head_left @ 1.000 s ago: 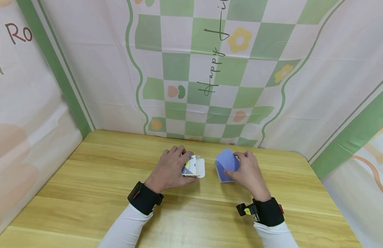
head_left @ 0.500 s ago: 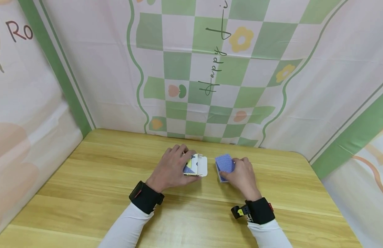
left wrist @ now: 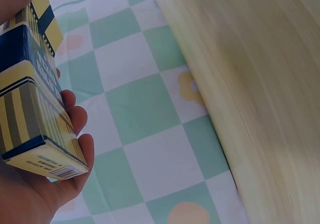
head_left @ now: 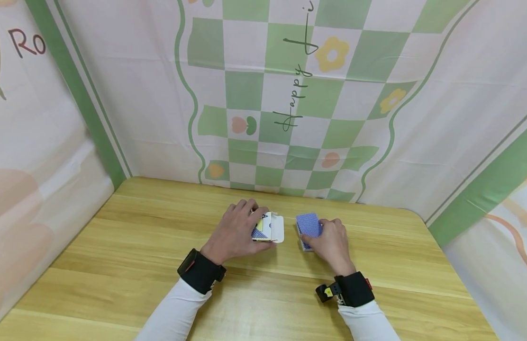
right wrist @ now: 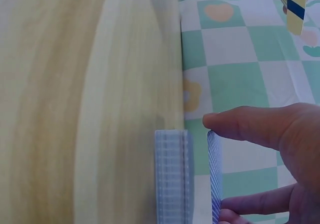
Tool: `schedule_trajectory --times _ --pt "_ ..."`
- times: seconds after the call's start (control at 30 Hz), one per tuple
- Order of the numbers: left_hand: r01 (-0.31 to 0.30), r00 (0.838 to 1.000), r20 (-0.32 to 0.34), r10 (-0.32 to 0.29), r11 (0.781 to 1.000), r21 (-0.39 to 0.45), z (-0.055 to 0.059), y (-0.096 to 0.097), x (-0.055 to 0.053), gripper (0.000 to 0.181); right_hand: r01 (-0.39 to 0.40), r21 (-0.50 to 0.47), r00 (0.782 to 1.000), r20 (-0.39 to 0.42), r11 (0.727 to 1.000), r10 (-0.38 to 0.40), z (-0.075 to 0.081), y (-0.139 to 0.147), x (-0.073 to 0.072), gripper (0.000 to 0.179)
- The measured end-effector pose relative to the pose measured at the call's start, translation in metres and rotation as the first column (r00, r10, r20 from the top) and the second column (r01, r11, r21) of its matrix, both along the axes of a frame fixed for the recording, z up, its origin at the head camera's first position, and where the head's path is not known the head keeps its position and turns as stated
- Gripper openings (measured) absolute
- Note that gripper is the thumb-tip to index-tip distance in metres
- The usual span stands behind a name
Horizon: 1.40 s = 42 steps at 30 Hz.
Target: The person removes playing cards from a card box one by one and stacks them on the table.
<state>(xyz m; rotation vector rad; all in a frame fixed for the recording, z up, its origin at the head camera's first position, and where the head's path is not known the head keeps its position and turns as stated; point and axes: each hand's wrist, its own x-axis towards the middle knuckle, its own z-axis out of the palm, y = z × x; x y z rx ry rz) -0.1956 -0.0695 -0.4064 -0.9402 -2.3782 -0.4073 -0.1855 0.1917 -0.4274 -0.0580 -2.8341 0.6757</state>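
My left hand (head_left: 235,234) grips a playing card box (head_left: 265,227) with its white end flap (head_left: 278,229) open toward the right. In the left wrist view the box (left wrist: 47,91) is yellow and dark blue, with a barcode on its near end and fingers wrapped round its sides. With thumb and fingers, my right hand (head_left: 334,241) pinches a thin blue-backed playing card (right wrist: 214,176) by its edges. Below it the deck of cards (right wrist: 171,179) lies on the table; in the right wrist view a gap shows between card and deck.
The wooden table (head_left: 152,265) reaches back to a cloth wall (head_left: 242,90) with green and white checks. More printed cloth (head_left: 41,142) hangs along the left side. Black straps with small cameras are on both wrists.
The right hand has moved left and brought the card from a turned, tilted pose to lie nearly in line above the deck. The left hand and box have barely shifted.
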Motion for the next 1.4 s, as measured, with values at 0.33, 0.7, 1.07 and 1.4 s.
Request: schedule_trajectory --times 0.33,0.7,1.07,1.4 --pt "-0.001 0.999 0.032 0.001 1.000 -0.005 -0.0003 -0.0005 0.0004 0.073 0.016 -0.019 1.000 0.010 1.000 -0.016 -0.0027 0.0019 -0.0012 0.075" --pt "-0.010 0.998 0.058 0.010 1.000 -0.013 0.0003 -0.0003 0.0014 0.073 0.013 -0.018 0.999 0.053 1.000 -0.012 -0.0044 0.0018 -0.0008 0.074" --pt "-0.009 0.997 0.082 0.010 1.000 -0.013 0.0018 0.0003 0.0023 0.073 0.020 -0.016 0.998 0.067 1.000 -0.019 -0.0058 0.0027 -0.0004 0.075" --pt "-0.016 0.995 0.094 0.018 1.000 -0.024 0.0027 -0.0002 0.0032 0.073 0.027 -0.014 0.996 0.087 1.000 -0.026 -0.0064 0.0025 -0.0008 0.077"
